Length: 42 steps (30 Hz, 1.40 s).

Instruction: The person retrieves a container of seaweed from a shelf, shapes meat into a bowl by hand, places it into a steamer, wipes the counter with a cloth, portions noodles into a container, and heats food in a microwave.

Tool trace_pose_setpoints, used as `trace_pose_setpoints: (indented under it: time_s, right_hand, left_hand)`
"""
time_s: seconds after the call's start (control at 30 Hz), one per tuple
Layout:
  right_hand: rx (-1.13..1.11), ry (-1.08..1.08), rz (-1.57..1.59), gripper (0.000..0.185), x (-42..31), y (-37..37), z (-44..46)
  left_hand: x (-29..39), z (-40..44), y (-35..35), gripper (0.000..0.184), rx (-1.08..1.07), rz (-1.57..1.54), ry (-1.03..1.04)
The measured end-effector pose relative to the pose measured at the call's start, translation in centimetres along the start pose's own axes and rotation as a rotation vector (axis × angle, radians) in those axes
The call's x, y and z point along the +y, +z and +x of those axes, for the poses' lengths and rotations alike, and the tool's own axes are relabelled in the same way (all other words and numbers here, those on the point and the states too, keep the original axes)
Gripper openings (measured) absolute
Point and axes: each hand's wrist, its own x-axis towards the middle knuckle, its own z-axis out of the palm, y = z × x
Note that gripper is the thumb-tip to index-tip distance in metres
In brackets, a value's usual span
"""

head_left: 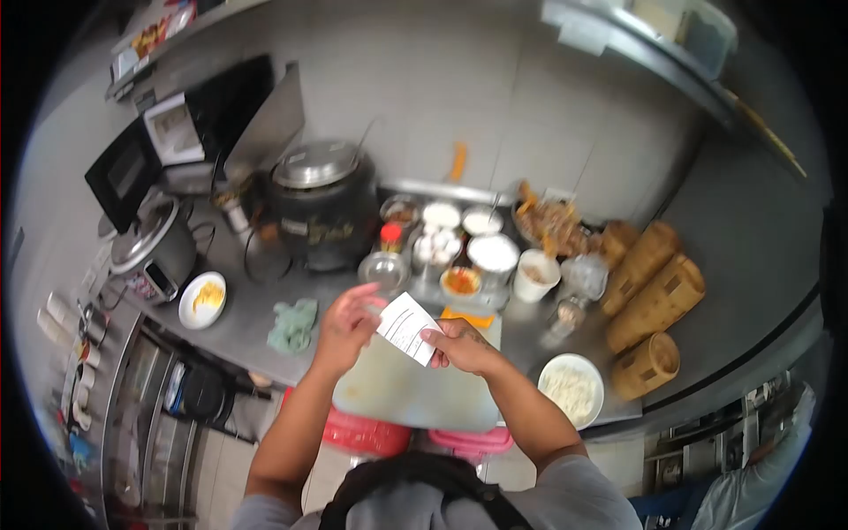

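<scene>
A white printed paper slip [405, 330] is held up over the white cutting board [375, 389]. My right hand [461, 345] pinches the slip at its right edge, thumb on the front. My left hand [348, 325] is at the slip's left edge, with its fingers apart and slightly blurred; whether a fingertip touches the paper I cannot tell. Behind the slip, an orange-handled item [466, 318] lies at the board's far edge. A crumpled green plastic bag [293, 324] lies on the counter left of my left hand.
Several bowls surround a bowl of eggs [436, 246] behind the board. A black soup warmer [320, 208] and a rice cooker [157, 252] stand left. Brown paper cup stacks [655, 300] and a bowl of white food [571, 391] are right. Another person's sleeve [751, 486] shows lower right.
</scene>
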Motion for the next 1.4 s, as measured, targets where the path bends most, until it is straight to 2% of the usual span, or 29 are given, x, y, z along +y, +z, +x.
trace_pose_setpoints:
  time_s: [0.03, 0.07, 0.1, 0.13, 0.17, 0.2, 0.27, 0.3, 0.37, 0.43, 0.47, 0.53, 0.63, 0.67, 0.73, 0.77, 0.83, 0.87, 0.93, 0.97, 1.03, 1.1, 1.13, 1.17, 1.23, 1.27, 1.3, 1.37, 1.4]
  right_hand:
    - [0.041, -0.050, 0.004, 0.026, -0.7, -1.1, 0.6]
    - [0.187, -0.053, -0.120, 0.025, -1.2, -3.8, 1.9]
    - [0.339, -0.131, -0.044, 0.023, -4.4, -6.2, 1.7]
    - [0.452, -0.151, -0.233, 0.026, -8.9, -8.8, 1.2]
    - [0.596, -0.393, -0.035, 0.029, -10.4, -11.6, 2.1]
    - [0.736, -0.433, -0.115, 0.029, -14.9, -13.5, 1.1]
    - [0.830, -0.652, 0.067, 0.027, -20.0, -19.7, 1.6]
    - [0.886, -0.687, 0.115, 0.024, -22.9, -22.1, 1.2]
    - [0.902, -0.739, 0.183, 0.021, -26.9, -27.2, 1.3]
    - [0.929, -0.603, 0.244, 0.020, -30.2, -30.2, 1.9]
    - [0.923, -0.610, 0.241, 0.020, -31.5, -31.1, 2.6]
    - [0.893, -0.607, 0.214, 0.023, -33.0, -32.2, 3.5]
    - [0.849, -0.673, 0.238, 0.027, -33.5, -32.4, 3.3]
    - [0.853, -0.674, 0.247, 0.027, -32.8, -31.8, 2.8]
    - [0.982, -0.747, 0.357, 0.033, -29.3, -28.6, 1.7]
    - [0.901, -0.824, 0.420, 0.036, -26.8, -26.4, 1.9]
    - [0.716, -0.910, 0.440, 0.040, -19.7, -20.2, 4.0]
    - [0.513, -0.816, 0.403, 0.036, -16.1, -15.6, 4.1]
    - [0.147, -0.538, 0.089, 0.024, -10.2, -7.3, 3.4]
    - [-0.069, -0.411, 0.059, 0.018, -5.6, -4.4, 4.2]
    - [-0.266, -0.219, 0.137, 0.014, 0.2, 1.7, 3.2]
    - [-0.351, -0.044, 0.126, 0.016, 4.9, 5.9, 1.9]
    - [-0.376, 0.014, 0.134, 0.017, 6.4, 7.3, 1.0]
    - [-0.397, 0.028, 0.126, 0.017, 7.5, 8.7, 0.3]
    - [-0.426, 0.255, 0.033, 0.020, 9.0, 11.6, -0.9]
    - [-0.430, 0.267, 0.027, 0.020, 9.4, 13.1, -0.9]
    - [-0.453, 0.306, -0.042, 0.022, 9.6, 14.7, -0.8]
    - [-0.469, 0.349, -0.110, 0.023, 9.5, 18.5, 0.2]
    - [-0.463, 0.328, -0.204, 0.025, 9.2, 20.8, 1.0]
  left_hand:
    - [0.4, -0.4, -0.1, 0.036, 0.092, -0.009, 0.015]
    - [0.3, -0.8, -0.6, 0.035, 0.192, -0.032, -0.003]
    - [0.1, -1.2, -1.4, 0.034, 0.294, -0.055, -0.025]
    - [-0.6, -1.8, -2.5, 0.032, 0.324, -0.024, -0.055]
    - [-1.3, -2.4, -3.4, 0.029, 0.356, 0.007, -0.090]
    - [-1.4, -3.1, -3.8, 0.027, 0.351, 0.006, -0.115]
    - [-1.7, -4.7, -4.6, 0.024, 0.343, 0.009, -0.130]
    - [-2.0, -5.5, -5.2, 0.023, 0.348, 0.036, -0.161]
    - [-2.4, -7.3, -6.3, 0.023, 0.356, 0.063, -0.184]
    - [-2.6, -9.1, -7.1, 0.022, 0.449, 0.043, -0.243]
    - [-2.8, -10.0, -7.6, 0.022, 0.454, 0.039, -0.236]
    - [-3.3, -12.0, -8.5, 0.023, 0.518, 0.192, -0.376]
    - [-5.4, -15.2, -10.1, 0.026, 0.480, 0.239, -0.475]
    - [-6.3, -16.5, -10.3, 0.026, 0.477, 0.248, -0.473]
    - [-8.3, -19.2, -11.0, 0.028, 0.481, 0.170, -0.614]
    - [-9.3, -20.1, -11.2, 0.028, 0.493, 0.165, -0.616]
    - [-11.7, -23.8, -11.6, 0.033, 0.396, 0.171, -0.795]
    - [-14.7, -26.2, -12.8, 0.037, 0.379, 0.186, -0.935]
    - [-20.7, -32.1, -15.5, 0.050, 0.270, 0.515, -1.185]
    - [-23.4, -35.0, -16.5, 0.056, 0.151, 0.851, -1.207]
    - [-28.2, -41.7, -18.1, 0.054, 0.071, 1.052, -1.006]
    - [-26.8, -43.8, -17.2, 0.049, 0.252, 0.474, -1.406]
    - [-27.1, -45.6, -16.8, 0.043, 0.352, 0.349, -1.529]
    - [-27.7, -47.5, -17.2, 0.043, 0.365, 0.326, -1.541]
    - [-28.6, -51.1, -18.6, 0.040, 0.159, 0.360, -1.724]
    - [-28.9, -52.7, -19.8, 0.040, 0.033, 0.369, -1.687]
    - [-28.5, -53.5, -21.0, 0.040, 0.026, 0.358, -1.692]
    - [-27.9, -54.0, -24.2, 0.040, 0.182, 0.330, -1.569]
    - [-28.2, -53.8, -26.5, 0.039, 0.218, 0.319, -1.580]
